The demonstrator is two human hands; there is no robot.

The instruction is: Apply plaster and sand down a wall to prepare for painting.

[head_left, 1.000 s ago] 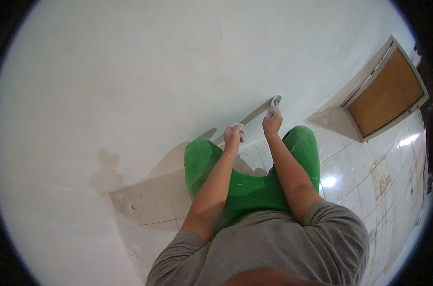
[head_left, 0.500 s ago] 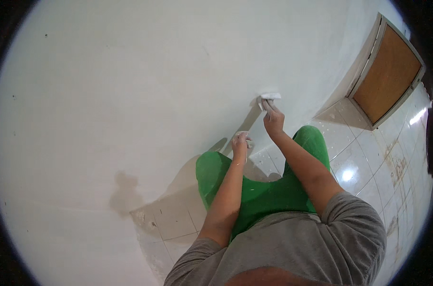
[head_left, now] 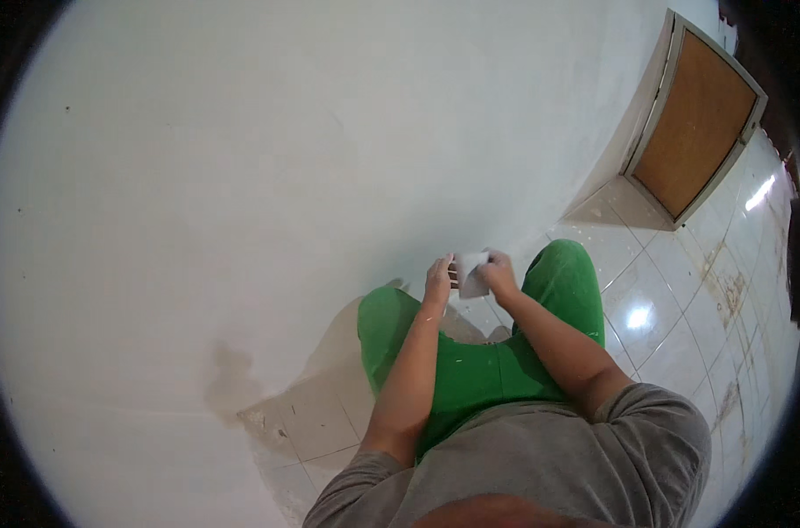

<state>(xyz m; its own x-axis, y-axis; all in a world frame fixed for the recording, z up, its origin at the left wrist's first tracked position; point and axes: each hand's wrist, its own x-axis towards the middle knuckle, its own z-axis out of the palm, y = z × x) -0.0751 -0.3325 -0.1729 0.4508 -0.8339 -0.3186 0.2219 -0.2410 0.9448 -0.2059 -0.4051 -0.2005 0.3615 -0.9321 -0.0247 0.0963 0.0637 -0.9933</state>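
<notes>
My right hand [head_left: 500, 275] is closed on a small folded grey-white sheet [head_left: 473, 280] that looks like sandpaper. The sheet is slightly blurred and hangs between my two hands, above my lap. My left hand [head_left: 438, 280] is beside it on the left, its dusty fingers apart and pointing toward the sheet. The sheet hides the ends of those fingers, and whether they touch it I cannot tell. Both hands are in front of the pale wall [head_left: 268, 167], apart from its surface.
My knees in green trousers [head_left: 563, 268] are spread on either side of my hands. A brown panel in a grey frame [head_left: 699, 123] stands at the far right, by the wall. Stained, light floor tiles [head_left: 673, 308] run along the right. Small dark holes dot the wall's left part.
My right hand has come away from the wall, down and toward me with the sheet, and is now close to my left hand. My left hand's fingers have spread. The view has shifted slightly.
</notes>
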